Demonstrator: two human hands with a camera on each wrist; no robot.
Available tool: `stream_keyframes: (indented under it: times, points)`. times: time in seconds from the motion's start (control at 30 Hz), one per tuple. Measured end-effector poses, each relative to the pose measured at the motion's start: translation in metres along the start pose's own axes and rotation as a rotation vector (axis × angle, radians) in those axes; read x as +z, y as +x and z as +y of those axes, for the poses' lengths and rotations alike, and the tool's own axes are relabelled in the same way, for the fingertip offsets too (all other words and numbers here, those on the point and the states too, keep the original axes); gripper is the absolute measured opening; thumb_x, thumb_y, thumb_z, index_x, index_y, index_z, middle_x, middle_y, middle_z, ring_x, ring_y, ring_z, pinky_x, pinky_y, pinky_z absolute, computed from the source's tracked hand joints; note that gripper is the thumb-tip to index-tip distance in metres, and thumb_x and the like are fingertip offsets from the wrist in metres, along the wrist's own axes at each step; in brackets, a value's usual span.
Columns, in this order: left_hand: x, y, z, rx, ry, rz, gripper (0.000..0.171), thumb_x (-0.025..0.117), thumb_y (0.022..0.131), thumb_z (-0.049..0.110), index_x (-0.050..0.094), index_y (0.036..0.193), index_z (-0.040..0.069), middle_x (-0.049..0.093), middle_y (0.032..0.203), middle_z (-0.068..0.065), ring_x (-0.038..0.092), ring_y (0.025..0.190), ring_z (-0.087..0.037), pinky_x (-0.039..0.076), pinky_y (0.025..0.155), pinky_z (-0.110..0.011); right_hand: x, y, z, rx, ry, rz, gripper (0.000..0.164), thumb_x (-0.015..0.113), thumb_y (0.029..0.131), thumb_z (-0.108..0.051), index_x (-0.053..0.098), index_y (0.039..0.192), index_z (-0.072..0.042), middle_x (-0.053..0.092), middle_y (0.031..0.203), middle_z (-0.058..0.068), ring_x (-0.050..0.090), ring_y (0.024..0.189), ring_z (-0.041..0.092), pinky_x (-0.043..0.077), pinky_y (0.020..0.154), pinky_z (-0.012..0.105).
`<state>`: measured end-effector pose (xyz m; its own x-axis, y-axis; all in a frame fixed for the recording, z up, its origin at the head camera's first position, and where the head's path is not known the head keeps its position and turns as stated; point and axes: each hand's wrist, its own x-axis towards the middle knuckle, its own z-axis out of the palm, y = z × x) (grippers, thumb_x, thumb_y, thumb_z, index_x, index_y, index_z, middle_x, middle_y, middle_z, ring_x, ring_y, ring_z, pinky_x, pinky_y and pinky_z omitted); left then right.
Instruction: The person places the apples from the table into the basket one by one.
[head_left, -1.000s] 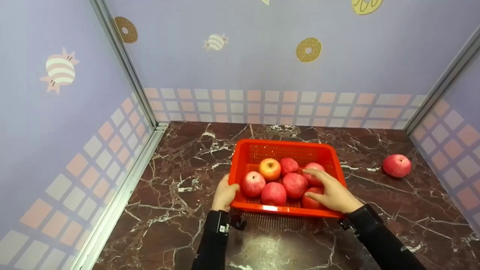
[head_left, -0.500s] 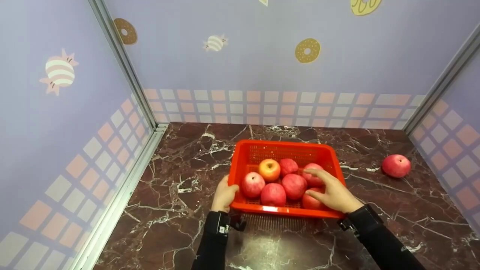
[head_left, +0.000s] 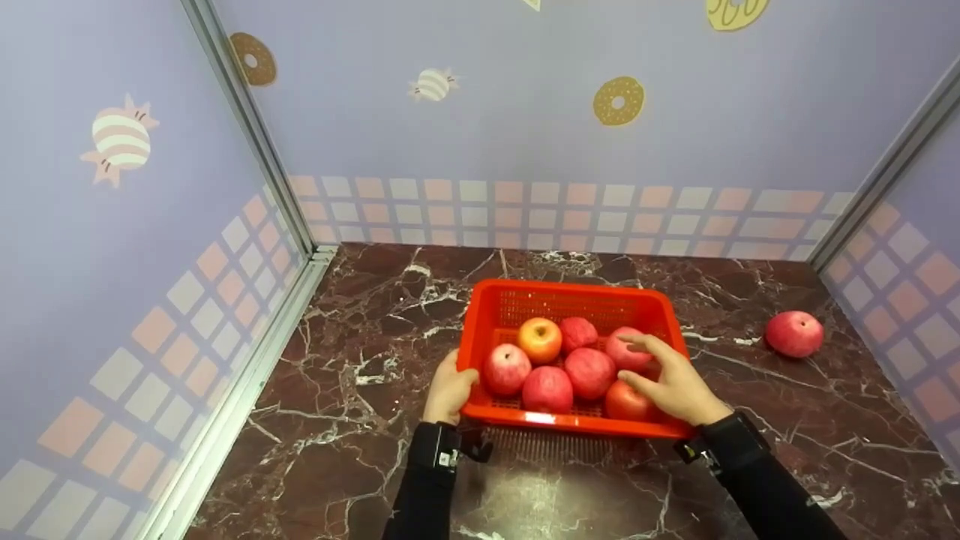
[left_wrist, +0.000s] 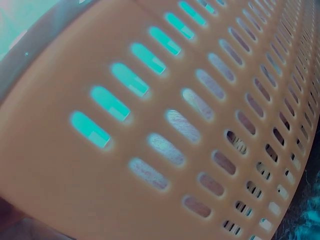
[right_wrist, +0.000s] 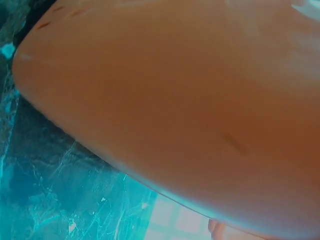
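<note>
A red plastic basket (head_left: 574, 424) with slotted walls stands on the counter, holding several red apples (head_left: 589, 373) and one yellow-orange apple (head_left: 539, 340). My left hand (head_left: 450, 390) grips the basket's left rim near the front corner, thumb over the top. In the left wrist view the slotted basket wall (left_wrist: 100, 175) fills the picture. My right hand (head_left: 675, 382) is over the right side, fingers spread and slightly bent above the front-right apple (head_left: 628, 401). Whether it touches an apple is unclear. The right wrist view shows mostly the basket's outer wall (right_wrist: 165, 100), very close.
A single red apple (head_left: 794, 334) sits on the counter right of the basket. The dark marble counter (head_left: 337, 420) is bounded by a patterned back wall (head_left: 525, 135) and side walls, with a metal rail (head_left: 247, 367) along the left edge.
My right hand has shifted slightly right, uncovering more of the front-right apple. The left hand and the basket have stayed in place.
</note>
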<state>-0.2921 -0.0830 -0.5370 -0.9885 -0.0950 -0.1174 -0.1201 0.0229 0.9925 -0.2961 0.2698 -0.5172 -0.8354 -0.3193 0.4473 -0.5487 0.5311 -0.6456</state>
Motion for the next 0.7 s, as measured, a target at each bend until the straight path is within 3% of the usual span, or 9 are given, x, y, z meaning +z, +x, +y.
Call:
stream_keyframes:
  times: [0.17,0.5,0.7]
  points:
    - [0.0007,0.0004,0.0005,0.003,-0.012,-0.001,0.072,0.049,0.073,-0.011,0.048,0.144,-0.009,0.059,0.135,-0.031,0.059,0.115,-0.040,0.051,0.087,-0.033,-0.0014,-0.0002,0.0015,0.051,0.062,-0.001,0.055,0.080,0.085,-0.005,0.062,0.137,-0.009,0.067,0.134,0.014,0.066,0.115,0.026,0.059,0.094,0.030]
    - [-0.0005,-0.0009,-0.0009,-0.014,-0.003,-0.006,0.069,0.049,0.076,-0.010,0.049,0.145,-0.006,0.059,0.136,-0.031,0.063,0.114,-0.040,0.056,0.094,-0.051,-0.0017,-0.0001,0.0021,0.074,0.138,-0.005,0.053,0.077,0.086,-0.001,0.060,0.136,-0.002,0.064,0.137,0.018,0.063,0.117,0.009,0.058,0.093,0.025]
    - [-0.0006,-0.0018,0.0005,-0.012,-0.006,-0.007,0.069,0.049,0.076,-0.010,0.049,0.144,-0.007,0.058,0.136,-0.032,0.062,0.113,-0.039,0.056,0.094,-0.051,-0.0065,0.0001,0.0051,0.099,0.161,-0.019,0.051,0.075,0.089,-0.003,0.058,0.137,0.003,0.060,0.139,0.023,0.065,0.120,0.020,0.057,0.095,0.023]
